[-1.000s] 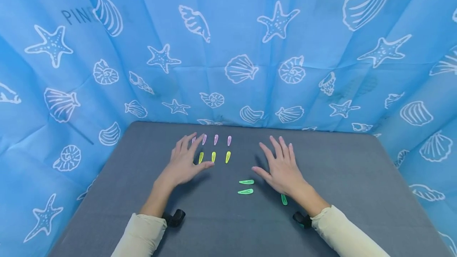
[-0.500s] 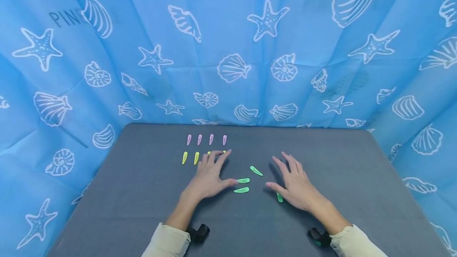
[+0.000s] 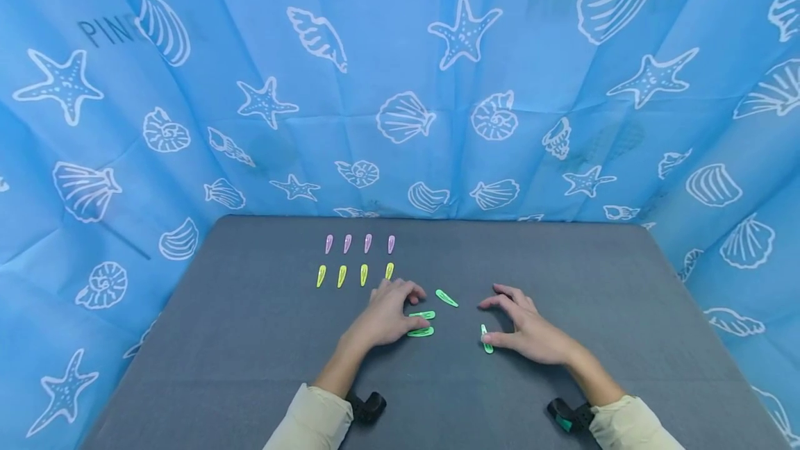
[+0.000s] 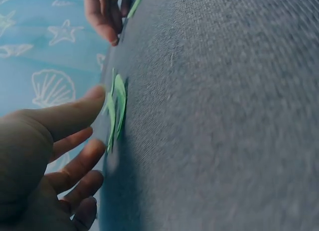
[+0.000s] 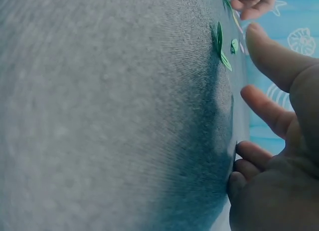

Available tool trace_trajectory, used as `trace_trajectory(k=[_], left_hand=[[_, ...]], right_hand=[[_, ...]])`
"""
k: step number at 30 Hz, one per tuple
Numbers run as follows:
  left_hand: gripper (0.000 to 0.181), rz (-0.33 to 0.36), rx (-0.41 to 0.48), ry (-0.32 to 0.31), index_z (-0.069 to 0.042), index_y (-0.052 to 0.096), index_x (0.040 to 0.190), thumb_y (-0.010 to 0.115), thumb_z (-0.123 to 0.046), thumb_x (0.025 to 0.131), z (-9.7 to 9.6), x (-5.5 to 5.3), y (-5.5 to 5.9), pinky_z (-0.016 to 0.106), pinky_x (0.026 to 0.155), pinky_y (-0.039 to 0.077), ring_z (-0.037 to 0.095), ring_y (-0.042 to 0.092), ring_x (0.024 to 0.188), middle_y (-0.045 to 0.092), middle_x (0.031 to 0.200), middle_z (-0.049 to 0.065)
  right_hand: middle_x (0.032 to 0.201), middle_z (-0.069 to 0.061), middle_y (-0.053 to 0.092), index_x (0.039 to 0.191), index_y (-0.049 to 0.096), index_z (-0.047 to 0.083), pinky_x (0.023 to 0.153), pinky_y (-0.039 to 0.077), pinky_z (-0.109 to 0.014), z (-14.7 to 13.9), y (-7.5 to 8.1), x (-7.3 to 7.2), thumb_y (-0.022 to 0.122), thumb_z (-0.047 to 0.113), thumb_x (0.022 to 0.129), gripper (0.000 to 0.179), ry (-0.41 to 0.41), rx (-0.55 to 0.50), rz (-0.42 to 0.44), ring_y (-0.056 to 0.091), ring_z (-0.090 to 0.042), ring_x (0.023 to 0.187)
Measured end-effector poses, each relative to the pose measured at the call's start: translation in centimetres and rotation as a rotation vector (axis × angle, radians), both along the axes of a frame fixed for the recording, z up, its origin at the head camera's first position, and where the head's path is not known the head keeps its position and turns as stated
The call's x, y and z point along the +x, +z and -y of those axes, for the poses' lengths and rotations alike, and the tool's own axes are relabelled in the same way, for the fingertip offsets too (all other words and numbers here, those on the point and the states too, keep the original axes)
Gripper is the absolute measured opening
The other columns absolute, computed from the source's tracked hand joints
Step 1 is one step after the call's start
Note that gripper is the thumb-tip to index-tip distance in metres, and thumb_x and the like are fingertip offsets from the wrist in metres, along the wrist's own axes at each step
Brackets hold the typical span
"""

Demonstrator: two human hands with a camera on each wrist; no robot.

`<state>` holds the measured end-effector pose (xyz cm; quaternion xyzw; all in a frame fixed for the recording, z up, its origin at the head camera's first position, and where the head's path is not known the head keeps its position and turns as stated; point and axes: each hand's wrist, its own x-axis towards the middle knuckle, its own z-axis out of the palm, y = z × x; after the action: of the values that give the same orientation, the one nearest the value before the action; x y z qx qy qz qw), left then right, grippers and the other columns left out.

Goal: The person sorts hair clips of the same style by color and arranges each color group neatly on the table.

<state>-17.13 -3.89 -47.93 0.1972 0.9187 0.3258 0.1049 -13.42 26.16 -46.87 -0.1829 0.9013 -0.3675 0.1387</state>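
Note:
My left hand (image 3: 387, 314) reaches over two green snap hair clips lying side by side, the nearer clip (image 3: 422, 332) and the farther clip (image 3: 428, 314). Its thumb and fingers are apart, and the left wrist view shows the green clips (image 4: 120, 104) just beyond the thumb tip. My right hand (image 3: 531, 332) is bent loosely beside another green clip (image 3: 487, 348), its thumb tip overlapping that clip in the head view. In the right wrist view this clip (image 5: 219, 37) lies on the cloth, apart from the spread thumb and fingers. A slanted green clip (image 3: 446, 298) lies between the hands.
Behind my left hand, several yellow clips (image 3: 342, 276) form a row, with a row of several pink clips (image 3: 347, 244) farther back. Grey cloth covers the table (image 3: 250, 339). A blue curtain (image 3: 375, 54) with white shell prints stands along its back edge.
My left hand has moved right and nearer, from the pink and yellow rows to the green clips. My right hand has shifted right, uncovering the slanted clip, and its fingers have bent more.

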Motion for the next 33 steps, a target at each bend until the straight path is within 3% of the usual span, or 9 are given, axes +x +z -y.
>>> trace_trajectory(k=[8, 13, 16, 20, 24, 27, 33], left_hand=[[0.008, 0.025, -0.02, -0.016, -0.022, 0.071, 0.096, 0.077, -0.027, 0.092, -0.7, -0.1, -0.2, 0.034, 0.086, 0.03, 0.012, 0.045, 0.091, 0.058, 0.084, -0.01], [0.014, 0.029, -0.044, -0.013, -0.025, 0.068, 0.082, 0.074, -0.024, 0.094, -0.9, 0.0, -0.1, 0.032, 0.084, 0.031, 0.01, 0.045, 0.085, 0.056, 0.077, -0.012], [0.015, 0.021, -0.04, -0.03, -0.024, 0.066, 0.082, 0.071, -0.023, 0.097, -0.8, 0.0, 0.0, 0.032, 0.083, 0.031, 0.01, 0.045, 0.083, 0.055, 0.076, -0.01], [0.006, 0.006, 0.025, -0.039, -0.02, 0.067, 0.094, 0.066, -0.019, 0.1, -0.1, -0.2, 0.4, 0.034, 0.08, 0.032, 0.012, 0.046, 0.078, 0.053, 0.077, -0.006], [0.009, -0.007, 0.083, -0.022, -0.018, 0.068, 0.107, 0.062, -0.014, 0.101, 1.5, -0.6, 1.2, 0.034, 0.076, 0.035, 0.015, 0.047, 0.077, 0.052, 0.08, -0.003], [0.01, -0.001, 0.105, 0.004, -0.016, 0.068, 0.109, 0.062, -0.011, 0.101, 3.3, -0.8, 1.7, 0.032, 0.07, 0.038, 0.016, 0.048, 0.076, 0.053, 0.08, -0.001], [0.01, 0.049, 0.089, 0.1, -0.015, 0.068, 0.106, 0.064, -0.01, 0.1, 8.1, -1.1, 1.6, 0.031, 0.061, 0.039, 0.015, 0.049, 0.066, 0.056, 0.074, 0.001]], right_hand=[[0.161, -0.029, 0.021, 0.115, 0.064, 0.026, 0.101, 0.031, -0.074, 0.5, -0.4, 0.0, 0.079, 0.027, 0.089, 0.031, 0.015, 0.007, -0.02, 0.02, -0.058, 0.142], [0.162, -0.029, 0.02, 0.111, 0.066, 0.029, 0.101, 0.03, -0.075, 0.9, -0.6, 0.1, 0.08, 0.025, 0.089, 0.027, 0.006, 0.01, -0.026, 0.019, -0.058, 0.143], [0.163, -0.028, 0.019, 0.11, 0.066, 0.03, 0.102, 0.029, -0.076, 0.9, -0.6, 0.1, 0.079, 0.025, 0.089, 0.025, 0.001, 0.007, -0.007, 0.018, -0.058, 0.144], [0.164, -0.029, 0.018, 0.107, 0.067, 0.03, 0.103, 0.026, -0.077, 0.9, -0.6, 0.2, 0.078, 0.024, 0.09, 0.022, 0.001, -0.002, 0.01, 0.013, -0.059, 0.145], [0.164, -0.029, 0.019, 0.105, 0.067, 0.031, 0.104, 0.025, -0.078, 0.9, -0.6, 0.3, 0.079, 0.021, 0.089, 0.022, -0.004, -0.011, -0.007, 0.011, -0.059, 0.147], [0.164, -0.028, 0.019, 0.105, 0.067, 0.031, 0.105, 0.024, -0.078, 0.8, -0.6, 0.4, 0.079, 0.021, 0.089, 0.022, -0.005, -0.014, -0.005, 0.01, -0.059, 0.148], [0.165, -0.029, 0.018, 0.11, 0.067, 0.031, 0.106, 0.02, -0.081, 0.7, -0.6, 0.5, 0.077, 0.021, 0.09, 0.024, -0.001, -0.014, 0.013, 0.007, -0.059, 0.149]])
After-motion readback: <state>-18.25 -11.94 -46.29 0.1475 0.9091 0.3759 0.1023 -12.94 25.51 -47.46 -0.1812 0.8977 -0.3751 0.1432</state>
